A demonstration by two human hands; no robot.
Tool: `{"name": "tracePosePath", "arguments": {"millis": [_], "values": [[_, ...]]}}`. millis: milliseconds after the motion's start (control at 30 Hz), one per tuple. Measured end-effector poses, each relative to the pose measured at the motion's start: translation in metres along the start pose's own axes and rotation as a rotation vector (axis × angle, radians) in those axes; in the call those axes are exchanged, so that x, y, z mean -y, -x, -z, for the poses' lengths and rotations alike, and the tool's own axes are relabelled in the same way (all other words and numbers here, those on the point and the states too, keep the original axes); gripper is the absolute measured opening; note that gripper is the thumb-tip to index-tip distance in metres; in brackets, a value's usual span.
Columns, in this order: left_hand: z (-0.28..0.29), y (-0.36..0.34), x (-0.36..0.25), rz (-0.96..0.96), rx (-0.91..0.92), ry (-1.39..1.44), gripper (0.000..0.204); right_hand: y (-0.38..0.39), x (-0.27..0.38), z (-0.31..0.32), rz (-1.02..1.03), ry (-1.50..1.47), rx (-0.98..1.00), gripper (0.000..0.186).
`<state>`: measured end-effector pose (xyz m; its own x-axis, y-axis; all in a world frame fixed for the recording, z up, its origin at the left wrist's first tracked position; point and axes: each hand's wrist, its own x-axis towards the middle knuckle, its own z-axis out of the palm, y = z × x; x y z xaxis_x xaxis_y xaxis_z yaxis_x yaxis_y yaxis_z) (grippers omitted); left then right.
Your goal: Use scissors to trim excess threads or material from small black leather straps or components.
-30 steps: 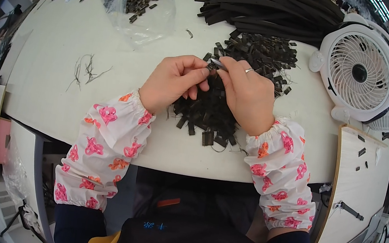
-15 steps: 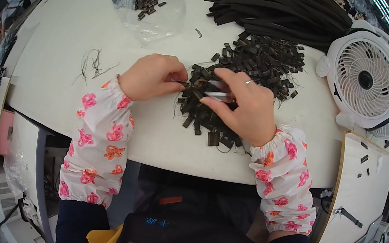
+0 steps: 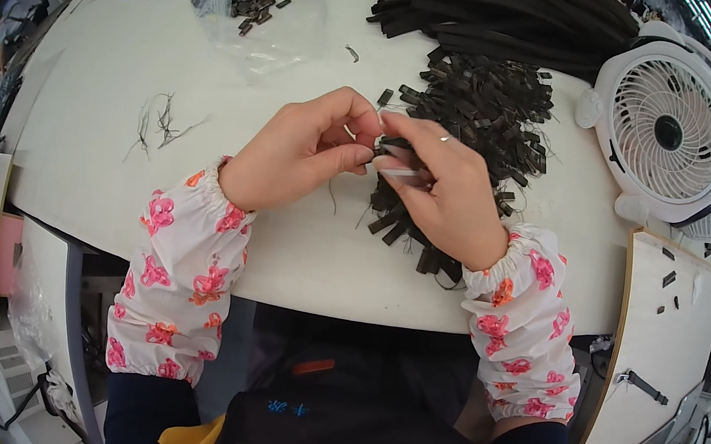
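Observation:
My left hand (image 3: 298, 148) is closed, its thumb and forefinger pinching a small dark fabric tab (image 3: 376, 154) that is partly covered by the fingers. A loose thread hangs below that hand. My right hand (image 3: 456, 186) curls around pale metal thread snips (image 3: 406, 175), whose tips are blurred and mostly hidden by the fingers. Both hands meet fingertip to fingertip at the left edge of a heap of small black tabs (image 3: 481, 103). Several of these tabs have threads trailing from them.
Long black strips (image 3: 503, 11) lie in a bundle at the back of the white table (image 3: 278, 257). A clear plastic bag (image 3: 287, 26) of tabs stands back left, with thread scraps (image 3: 165, 123) in front of it. A white fan (image 3: 668, 130) stands at the right.
My left hand has moved right and slightly up off the heap's edge with a tab. The right hand's fingers have closed in toward it, so the fingertips now meet.

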<state>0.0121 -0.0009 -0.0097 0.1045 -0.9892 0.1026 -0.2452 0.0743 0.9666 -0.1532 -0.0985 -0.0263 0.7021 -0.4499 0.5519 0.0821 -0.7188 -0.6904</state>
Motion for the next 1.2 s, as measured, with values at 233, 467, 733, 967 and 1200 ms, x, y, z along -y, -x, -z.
{"name": "tracePosePath", "arguments": {"millis": [233, 467, 733, 967, 1200], "values": [[0.005, 0.000, -0.001, 0.053, 0.086, 0.019, 0.015, 0.000, -0.007, 0.006, -0.002, 0.104, 0.131, 0.007], [-0.001, -0.002, 0.002, -0.036, 0.030, -0.345, 0.008, -0.001, -0.009, 0.008, 0.046, 0.142, 0.047, 0.009], [0.006, -0.004, 0.009, -0.023, -0.172, -0.054, 0.012, 0.001, -0.013, 0.008, 0.037, 0.248, 0.123, 0.012], [-0.008, 0.000, -0.001, -0.159, -0.121, -0.123, 0.011, 0.000, -0.004, -0.002, -0.026, 0.068, -0.025, 0.013], [-0.004, -0.010, 0.015, -0.093, -0.158, -0.110, 0.011, 0.000, -0.010, 0.003, 0.021, 0.212, 0.068, 0.013]]}}
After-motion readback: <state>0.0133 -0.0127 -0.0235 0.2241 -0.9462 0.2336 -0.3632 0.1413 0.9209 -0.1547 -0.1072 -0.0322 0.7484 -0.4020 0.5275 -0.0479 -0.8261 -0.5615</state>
